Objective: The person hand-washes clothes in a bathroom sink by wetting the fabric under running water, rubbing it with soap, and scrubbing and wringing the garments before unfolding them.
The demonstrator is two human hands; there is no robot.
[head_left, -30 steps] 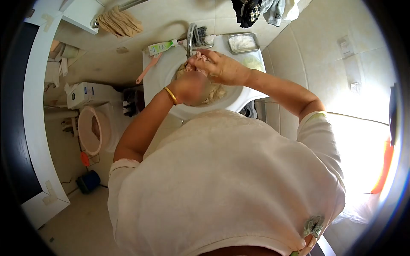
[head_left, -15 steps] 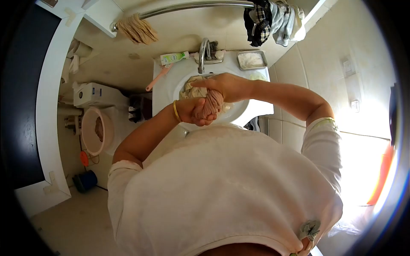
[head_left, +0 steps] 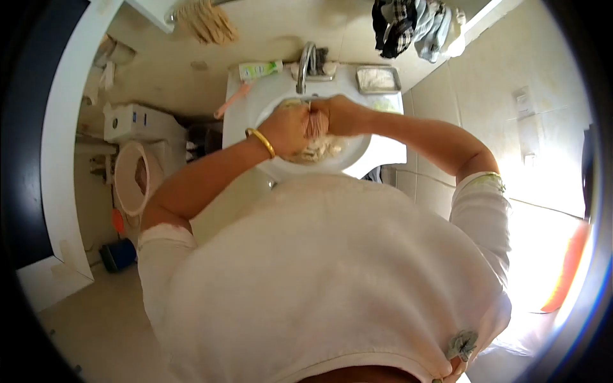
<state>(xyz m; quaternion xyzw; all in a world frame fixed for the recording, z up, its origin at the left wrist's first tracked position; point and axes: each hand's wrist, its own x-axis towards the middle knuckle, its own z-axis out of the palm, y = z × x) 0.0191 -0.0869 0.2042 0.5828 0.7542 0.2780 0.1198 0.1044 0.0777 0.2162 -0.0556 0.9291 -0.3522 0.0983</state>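
A bunched pinkish-brown cloth (head_left: 316, 124) is squeezed between my two hands over the white sink (head_left: 359, 150). My left hand (head_left: 287, 129), with a gold bangle at the wrist, is closed around its left side. My right hand (head_left: 345, 116) grips it from the right, close against the left. Below them, a pale cream cloth (head_left: 318, 151) lies crumpled in the basin. Just beyond my hands stands the chrome faucet (head_left: 305, 67). What kind of garment the held cloth is, I cannot tell.
A green-and-white tube (head_left: 260, 69), a pink-handled brush (head_left: 231, 102) and a metal tray of white stuff (head_left: 378, 80) rest on the counter. To the left, a pink basin (head_left: 129, 185) holds a brownish cloth. Overhead hang a tan cloth (head_left: 205, 22) and several dark and grey cloths (head_left: 408, 29).
My left hand has turned from palm-up to knuckles-up and moved away from my body. My right hand has closed more around the pinkish-brown cloth. The cream cloth shows more on the near side.
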